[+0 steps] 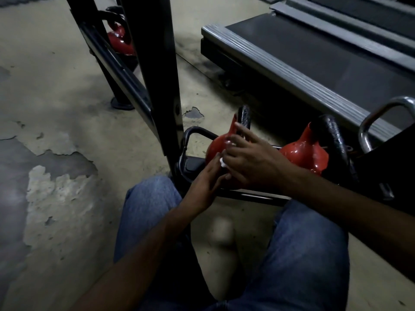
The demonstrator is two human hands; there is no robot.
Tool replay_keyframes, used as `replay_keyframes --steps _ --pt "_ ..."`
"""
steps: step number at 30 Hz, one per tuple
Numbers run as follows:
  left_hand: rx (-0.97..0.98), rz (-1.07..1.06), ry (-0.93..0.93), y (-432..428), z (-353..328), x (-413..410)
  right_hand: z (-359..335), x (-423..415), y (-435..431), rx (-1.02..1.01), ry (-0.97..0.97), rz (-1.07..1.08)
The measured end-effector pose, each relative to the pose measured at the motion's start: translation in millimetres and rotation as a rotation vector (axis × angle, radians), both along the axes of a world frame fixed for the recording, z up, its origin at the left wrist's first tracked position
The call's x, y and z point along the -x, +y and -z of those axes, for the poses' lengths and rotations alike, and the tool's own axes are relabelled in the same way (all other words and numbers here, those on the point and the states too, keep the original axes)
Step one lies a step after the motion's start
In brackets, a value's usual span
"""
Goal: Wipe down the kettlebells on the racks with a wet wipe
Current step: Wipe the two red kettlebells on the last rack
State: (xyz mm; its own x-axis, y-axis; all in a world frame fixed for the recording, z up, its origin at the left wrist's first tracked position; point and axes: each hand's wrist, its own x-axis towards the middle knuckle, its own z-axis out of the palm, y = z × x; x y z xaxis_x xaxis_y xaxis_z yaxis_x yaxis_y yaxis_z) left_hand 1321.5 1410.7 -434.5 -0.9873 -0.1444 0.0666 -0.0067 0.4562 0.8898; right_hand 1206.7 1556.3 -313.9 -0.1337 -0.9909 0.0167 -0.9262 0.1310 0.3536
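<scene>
Far left, a red far kettlebell (119,39) sits up the rack (125,70). In the middle, the left hand (205,184) lays straight, relaxed fingers against the near kettlebell (216,145) on the low rail. Just right of it, the right hand (249,160) spreads over that red body, fingers outstretched, pressing a white wet wipe (223,163) that peeks out between both hands. A second kettlebell (303,153) stands just beside, and a treadmill (314,52) lies far right.
</scene>
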Motion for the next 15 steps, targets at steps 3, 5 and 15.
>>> replay_keyframes --steps 3,5,15 --pt "0.061 0.031 -0.017 -0.6 1.4 3.6 -27.1 9.9 -24.4 -0.167 -0.003 0.210" --pt "0.079 0.040 0.011 -0.4 1.8 4.1 -34.5 8.8 -38.5 -0.281 -0.033 0.271" --pt "-0.030 0.018 0.089 3.7 -0.4 -5.3 -22.6 -0.8 2.6 -0.044 -0.070 -0.085"
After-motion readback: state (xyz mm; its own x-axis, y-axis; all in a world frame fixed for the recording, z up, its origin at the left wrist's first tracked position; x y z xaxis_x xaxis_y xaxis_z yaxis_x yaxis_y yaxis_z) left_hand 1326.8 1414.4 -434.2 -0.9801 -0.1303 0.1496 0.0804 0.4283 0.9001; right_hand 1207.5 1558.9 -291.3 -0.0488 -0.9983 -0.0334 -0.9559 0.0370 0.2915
